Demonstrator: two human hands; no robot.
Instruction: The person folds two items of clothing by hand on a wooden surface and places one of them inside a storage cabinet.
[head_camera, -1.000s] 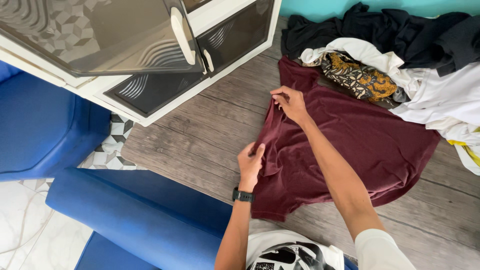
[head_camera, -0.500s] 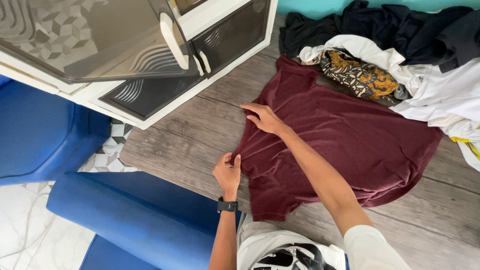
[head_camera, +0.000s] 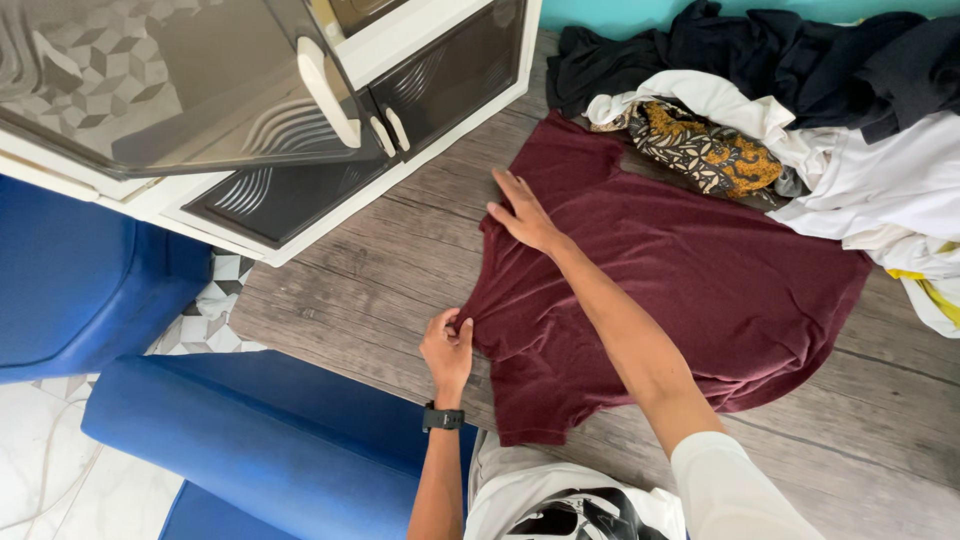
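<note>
The left hand (head_camera: 447, 350) pinches the near side edge of the maroon short-sleeved cotton shirt (head_camera: 690, 290), which lies flat on the grey wood-plank floor (head_camera: 400, 260), its long axis running away to the right. Farther on, the right hand (head_camera: 522, 215) presses flat, fingers together, near the sleeve. Bare floor lies leftward; heaped clothes (head_camera: 800, 120) crowd the far side.

One maroon shirt (head_camera: 690, 280), two hands – left (head_camera: 447, 350), right (head_camera: 522, 215) – one wristwatch (head_camera: 442, 418), one cabinet (head_camera: 300, 110).
</note>
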